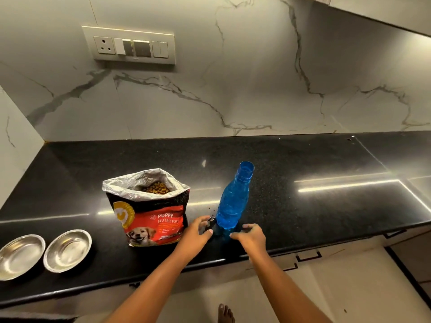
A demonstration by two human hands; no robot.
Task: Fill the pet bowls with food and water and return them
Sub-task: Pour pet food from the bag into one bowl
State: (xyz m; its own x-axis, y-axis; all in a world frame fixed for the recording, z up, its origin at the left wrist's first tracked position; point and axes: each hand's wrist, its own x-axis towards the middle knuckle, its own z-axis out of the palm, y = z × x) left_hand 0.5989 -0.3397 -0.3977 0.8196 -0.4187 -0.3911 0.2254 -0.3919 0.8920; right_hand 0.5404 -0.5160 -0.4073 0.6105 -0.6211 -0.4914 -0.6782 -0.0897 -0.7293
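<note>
The left hand (pixel 196 231) pinches a small dark object (pixel 210 223), maybe the bottle cap, between thumb and fingers, just at 9 o'clock of the base of the blue plastic bottle (pixel 233 201). The right hand (pixel 250 236) is half open beside the base at 5 o'clock; I cannot tell if it touches. The bottle stands uncapped on the black countertop (pixel 303 206). At its 9 o'clock stands the open kibble bag (pixel 149 213), reading "PUPPY NUTRITION". Two empty steel bowls (pixel 67 250) sit farther at 8 o'clock.
</note>
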